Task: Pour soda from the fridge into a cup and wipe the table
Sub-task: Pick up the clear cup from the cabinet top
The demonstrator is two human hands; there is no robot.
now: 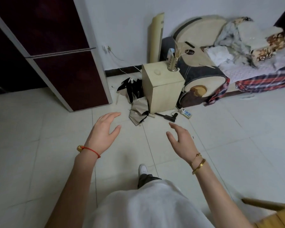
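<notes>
Both hands are held out over the white tiled floor (39, 129), nothing grasped in either. The left hand (104, 130) has its fingers stretched forward and a bit spread, grip fully released, with a red string bracelet (90, 149) worn at the wrist. The right hand (181, 139) is turned thumb-inward with loosely bent fingers, also released, and two gold bangles (198, 163) are seen on that wrist.

The fridge (59, 51), dark maroon with grey trim, is found at the upper left, well ahead of the left hand, both doors closed. No soda or cup is in view, so the soda's spot can't be told.

Further back, a small cream cabinet (163, 89) is set against the wall, with a metal holder (172, 64) of sticks on top, probably chopsticks but it's too small to be sure. Folded umbrellas (135, 102) are piled on the floor just beside the cabinet. A power strip (187, 113) is lying on the floor right of it. A cluttered sofa (237, 63) is stretched along the right wall.
</notes>
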